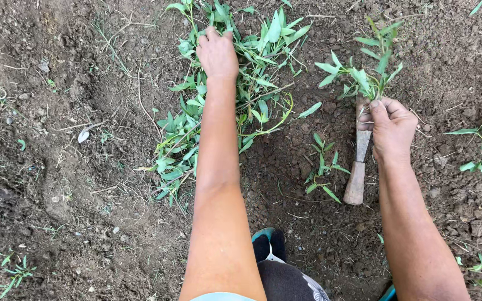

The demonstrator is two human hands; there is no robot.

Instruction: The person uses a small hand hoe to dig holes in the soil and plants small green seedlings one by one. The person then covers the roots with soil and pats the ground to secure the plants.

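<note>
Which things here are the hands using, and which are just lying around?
In use:
left hand on the pile of pulled green plants
right hand gripping a wooden-handled tool beside a leafy plant

Lying about:
pale dry leaf
small stones
dry twigs

place: garden plot | evidence: bare tilled soil (73,167), pulled green weeds (252,83)

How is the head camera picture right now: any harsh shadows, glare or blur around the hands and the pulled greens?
Head view: soft, even daylight, no glare and no hard shadows; the left hand on the heap of cut green leafy stems is sharp, and so is the right hand gripping the worn wooden tool handle with a leafy sprig; the brown soil stays crisp, with slight wide-angle stretch at the edges.
</note>
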